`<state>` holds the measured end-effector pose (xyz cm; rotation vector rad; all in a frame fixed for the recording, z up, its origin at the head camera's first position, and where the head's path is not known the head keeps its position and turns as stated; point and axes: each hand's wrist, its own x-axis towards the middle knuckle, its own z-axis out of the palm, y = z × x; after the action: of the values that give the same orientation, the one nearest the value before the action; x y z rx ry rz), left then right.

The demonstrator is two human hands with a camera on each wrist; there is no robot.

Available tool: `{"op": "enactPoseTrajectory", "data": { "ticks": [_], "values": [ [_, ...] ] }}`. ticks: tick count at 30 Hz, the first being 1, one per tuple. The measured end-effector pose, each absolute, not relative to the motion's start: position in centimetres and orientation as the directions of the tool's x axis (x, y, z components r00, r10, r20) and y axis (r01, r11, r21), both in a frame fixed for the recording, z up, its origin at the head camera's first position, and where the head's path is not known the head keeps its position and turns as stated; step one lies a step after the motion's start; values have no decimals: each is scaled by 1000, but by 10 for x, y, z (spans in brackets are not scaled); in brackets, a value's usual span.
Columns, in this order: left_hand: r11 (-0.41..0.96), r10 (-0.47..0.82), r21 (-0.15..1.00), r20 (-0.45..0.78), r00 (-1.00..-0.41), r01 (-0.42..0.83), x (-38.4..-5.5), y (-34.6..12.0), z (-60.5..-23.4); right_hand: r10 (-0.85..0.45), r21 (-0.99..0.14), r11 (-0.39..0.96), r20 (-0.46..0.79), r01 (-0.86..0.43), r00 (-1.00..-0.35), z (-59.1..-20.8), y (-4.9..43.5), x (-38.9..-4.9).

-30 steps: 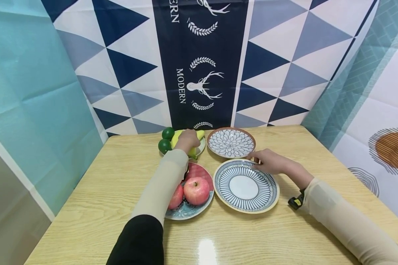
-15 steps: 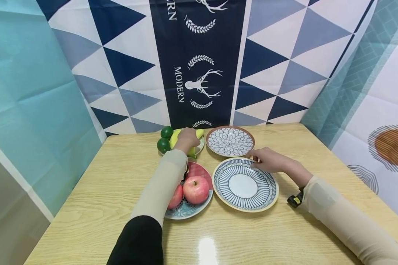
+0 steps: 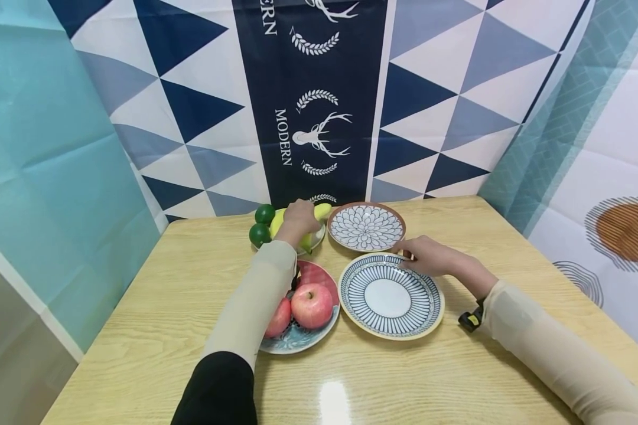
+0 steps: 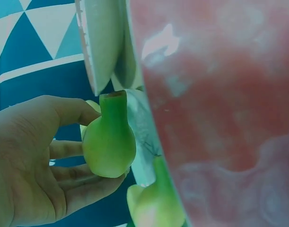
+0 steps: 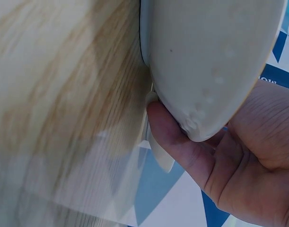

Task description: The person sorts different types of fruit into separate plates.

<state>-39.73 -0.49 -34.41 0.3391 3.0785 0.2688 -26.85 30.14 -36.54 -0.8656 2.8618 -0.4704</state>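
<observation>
In the head view my left hand (image 3: 299,219) is over the small plate at the back, gripping a banana. The left wrist view shows this banana (image 4: 109,142) stem end on, with fingers curled round it and a second banana (image 4: 156,203) beyond. Two green limes (image 3: 260,234) lie at that plate's left side. My right hand (image 3: 430,256) pinches the far right rim of a blue-striped plate (image 3: 388,298), which holds nothing. In the right wrist view the thumb lies under the rim of this plate (image 5: 205,56), while most of the other fingers are hidden.
Two red apples (image 3: 312,306) sit on a red and blue plate (image 3: 326,333) under my left forearm. A brown-rimmed plate with a petal pattern (image 3: 368,227) stands at the back, close behind the striped plate. The wooden table (image 3: 191,283) meets a patterned cloth (image 3: 319,100) behind.
My left hand has risen slightly with the banana over the back plate. The right hand stays at the striped plate's rim. The head view has shifted a little.
</observation>
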Motion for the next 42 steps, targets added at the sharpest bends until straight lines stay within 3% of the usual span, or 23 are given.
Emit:
{"op": "enactPoseTrajectory", "data": {
  "ticks": [18,28,42],
  "values": [
    [944,303,121,44,-952,306,-390,7,-310,-552,-327,793,-27,-515,-833,-364,302,-267],
    [869,457,151,118,-881,471,-367,24,-288,-551,-330,792,-24,-514,-834,-364,304,-267],
    [773,611,170,58,-789,611,-326,59,-274,-562,-347,781,-28,-520,-826,-366,303,-270]
  ]
}}
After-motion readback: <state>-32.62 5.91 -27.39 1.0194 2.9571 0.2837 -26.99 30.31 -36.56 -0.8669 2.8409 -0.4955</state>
